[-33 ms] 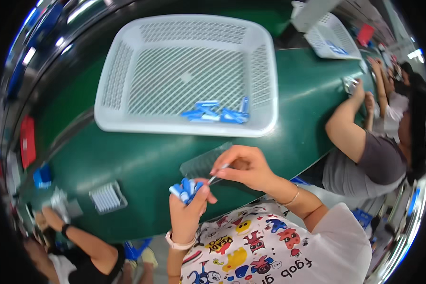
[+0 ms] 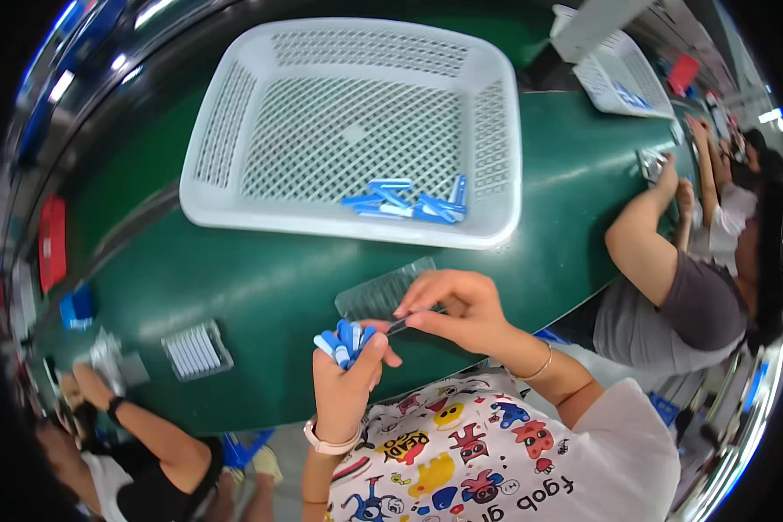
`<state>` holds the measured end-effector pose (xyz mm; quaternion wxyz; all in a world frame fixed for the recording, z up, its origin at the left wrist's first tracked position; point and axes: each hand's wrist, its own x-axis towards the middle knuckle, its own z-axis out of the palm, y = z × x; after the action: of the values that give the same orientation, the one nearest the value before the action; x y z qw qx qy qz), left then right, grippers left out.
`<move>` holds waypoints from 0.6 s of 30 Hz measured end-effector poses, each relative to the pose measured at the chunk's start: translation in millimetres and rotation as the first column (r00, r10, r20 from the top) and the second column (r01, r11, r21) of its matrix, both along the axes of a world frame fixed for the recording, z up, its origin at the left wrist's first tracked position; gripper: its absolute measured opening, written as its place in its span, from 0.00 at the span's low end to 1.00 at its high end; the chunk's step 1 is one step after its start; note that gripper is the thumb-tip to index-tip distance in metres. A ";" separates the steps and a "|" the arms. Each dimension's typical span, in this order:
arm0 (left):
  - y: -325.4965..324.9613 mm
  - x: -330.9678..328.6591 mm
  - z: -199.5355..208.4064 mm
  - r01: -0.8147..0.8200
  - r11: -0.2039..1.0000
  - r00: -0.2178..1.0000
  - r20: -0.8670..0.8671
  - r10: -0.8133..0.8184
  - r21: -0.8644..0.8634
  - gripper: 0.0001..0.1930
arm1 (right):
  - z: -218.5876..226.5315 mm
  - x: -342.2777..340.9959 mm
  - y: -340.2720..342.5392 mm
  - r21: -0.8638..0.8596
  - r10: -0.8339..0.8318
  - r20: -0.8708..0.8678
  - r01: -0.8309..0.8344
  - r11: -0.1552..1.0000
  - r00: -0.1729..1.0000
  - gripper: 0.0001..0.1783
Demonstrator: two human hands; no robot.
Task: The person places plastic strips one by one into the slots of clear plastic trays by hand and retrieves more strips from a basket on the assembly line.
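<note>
My left hand (image 2: 343, 396) is closed around a bunch of short blue-and-white plastic sticks (image 2: 344, 341), whose ends fan out above the fingers. Beside it, my right hand (image 2: 465, 313) pinches a thin, dark, narrow piece (image 2: 397, 327) between thumb and forefinger. One end of that piece reaches the fingertips of my left hand; its exact kind is too small to make out. Partly behind my right hand, a clear ribbed plastic tray (image 2: 370, 297) lies on the green table (image 2: 270, 287).
A large white mesh basket (image 2: 350, 228) beyond my hands holds several blue-and-white sticks (image 2: 409, 202). To the left lies a clear tray of white sticks (image 2: 197, 351). Co-workers' arms (image 2: 161, 435) (image 2: 644, 217) reach in at both sides. A second basket (image 2: 622, 74) stands far right.
The piece in my right fingers looked pale and now looks dark. My right fingers have shifted slightly. The whole view has moved a little, with the basket now slightly further right.
</note>
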<state>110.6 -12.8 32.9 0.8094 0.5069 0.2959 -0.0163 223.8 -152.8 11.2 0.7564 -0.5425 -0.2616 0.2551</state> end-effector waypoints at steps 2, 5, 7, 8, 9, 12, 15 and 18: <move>-1.0 -6.4 0.9 -0.083 0.996 0.996 -0.025 0.083 0.018 0.12 | -1.9 5.7 0.9 -0.031 -0.103 0.664 0.165 0.986 0.741 0.08; -1.1 -11.6 0.7 -0.106 0.994 0.994 -0.037 0.106 -0.011 0.13 | -6.1 2.3 -5.0 0.018 -0.097 0.944 0.244 0.970 0.317 0.12; -1.9 -11.6 -0.1 -0.070 0.995 0.997 -0.035 0.067 -0.072 0.13 | -9.3 -0.4 -5.4 0.030 -0.109 0.943 0.245 0.969 0.316 0.12; -3.7 -11.8 -0.7 -0.068 0.995 0.997 -0.038 0.065 -0.071 0.13 | -10.7 -2.0 -8.3 0.051 -0.132 0.945 0.264 0.963 0.300 0.13; -4.8 -11.6 -1.1 -0.055 0.996 0.998 -0.026 0.053 -0.074 0.13 | -11.2 -2.8 -9.6 0.038 -0.117 0.947 0.260 0.965 0.298 0.13; -6.1 -9.1 -0.6 -0.030 0.997 0.999 -0.013 0.029 -0.073 0.13 | -13.3 -3.6 -11.8 0.035 -0.113 0.941 0.241 0.970 0.318 0.14; -6.9 -5.5 1.6 -0.009 0.997 1.000 0.006 0.010 -0.082 0.13 | -9.7 0.8 -12.4 0.007 -0.090 0.928 0.226 0.974 0.361 0.13; -4.9 -3.7 3.3 0.033 0.999 0.999 -0.008 -0.033 -0.005 0.13 | -12.3 5.4 -17.3 -0.153 -0.082 0.833 0.369 0.917 0.548 0.11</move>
<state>106.8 -17.7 36.2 0.8091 0.5098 0.2906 -0.0324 229.1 -170.2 -1.1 0.4831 -0.7392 -0.4615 -0.0846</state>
